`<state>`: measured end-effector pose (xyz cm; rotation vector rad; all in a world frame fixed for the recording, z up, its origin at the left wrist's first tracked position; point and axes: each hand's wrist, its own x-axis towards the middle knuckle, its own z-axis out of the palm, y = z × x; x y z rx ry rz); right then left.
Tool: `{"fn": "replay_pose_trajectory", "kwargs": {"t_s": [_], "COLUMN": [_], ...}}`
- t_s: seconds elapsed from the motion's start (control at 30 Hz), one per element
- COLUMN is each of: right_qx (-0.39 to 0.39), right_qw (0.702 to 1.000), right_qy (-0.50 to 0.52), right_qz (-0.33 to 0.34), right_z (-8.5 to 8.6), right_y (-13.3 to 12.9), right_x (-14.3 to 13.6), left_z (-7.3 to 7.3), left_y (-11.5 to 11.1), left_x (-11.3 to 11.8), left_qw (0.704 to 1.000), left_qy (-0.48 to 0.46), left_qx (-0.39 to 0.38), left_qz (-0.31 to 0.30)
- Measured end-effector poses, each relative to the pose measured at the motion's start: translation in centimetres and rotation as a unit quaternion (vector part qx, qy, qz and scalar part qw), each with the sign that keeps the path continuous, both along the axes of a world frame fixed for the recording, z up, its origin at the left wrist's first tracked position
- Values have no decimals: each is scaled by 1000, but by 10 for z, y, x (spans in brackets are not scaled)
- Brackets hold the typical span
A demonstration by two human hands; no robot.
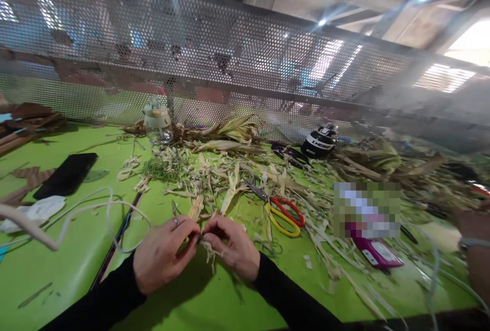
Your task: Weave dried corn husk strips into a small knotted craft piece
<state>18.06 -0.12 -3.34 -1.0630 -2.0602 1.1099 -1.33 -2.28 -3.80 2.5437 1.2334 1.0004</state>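
My left hand [163, 254] and my right hand [234, 250] meet over the near middle of the green table. Both pinch a small bundle of pale corn husk strips [209, 250], whose frayed ends hang below the fingertips. Fingers cover most of the piece. Just beyond them rises an upright-pointing husk leaf [196, 208]. Scissors [268, 201] with one red and one yellow handle lie to the right of my right hand, blades pointing away to the left. Shredded husk [202, 170] is strewn behind both hands.
A perforated metal screen [229, 60] closes off the back. Before it stand a clear bottle [156, 119] and a black bottle [320, 142]. A black phone [67, 175] and white cable [109, 218] lie left, a magenta device [377, 252] right. Another person's hand [470, 229] is at far right.
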Motion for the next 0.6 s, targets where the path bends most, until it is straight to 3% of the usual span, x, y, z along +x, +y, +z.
{"fn": "replay_pose_trajectory", "kwargs": {"t_s": [0.2, 0.43, 0.6], "right_qx": [-12, -56, -12], "right_qw": [1000, 995, 999], "right_qy": [18, 73, 52], "right_qz": [-4, -22, -8], "right_z": [-1, 2, 3], "right_y": [2, 1, 1], "right_x": [-3, -1, 0], "left_z": [6, 17, 20], "left_y": [2, 6, 8], "left_x": [-3, -5, -5], "left_qw": [1000, 973, 973], "left_qy": [-23, -150, -155], "left_qx": [-9, -176, -169], "left_qz": [9, -10, -33]}}
